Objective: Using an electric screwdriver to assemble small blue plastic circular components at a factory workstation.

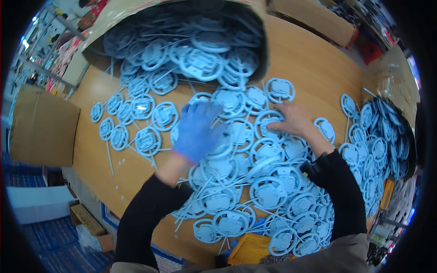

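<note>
Light blue plastic wheel-shaped parts [268,193], each a ring around a flat centre plate, lie heaped on the wooden table. Thin sprue sticks trail from many of them. My left hand [199,129], in a blue glove, lies over the middle of the heap with its fingers stretched out; what is under the palm is hidden. To its right, my bare right hand [291,119] has thumb and fingers apart, touching the rim of one wheel-shaped part [263,127]. Neither hand visibly lifts a part.
A cardboard box [266,45] lies on its side at the back, its mouth full of the same parts. Another open box [387,77] at the right spills more. At the left stands a closed carton [43,125]. A yellow basket [249,249] sits at the near edge.
</note>
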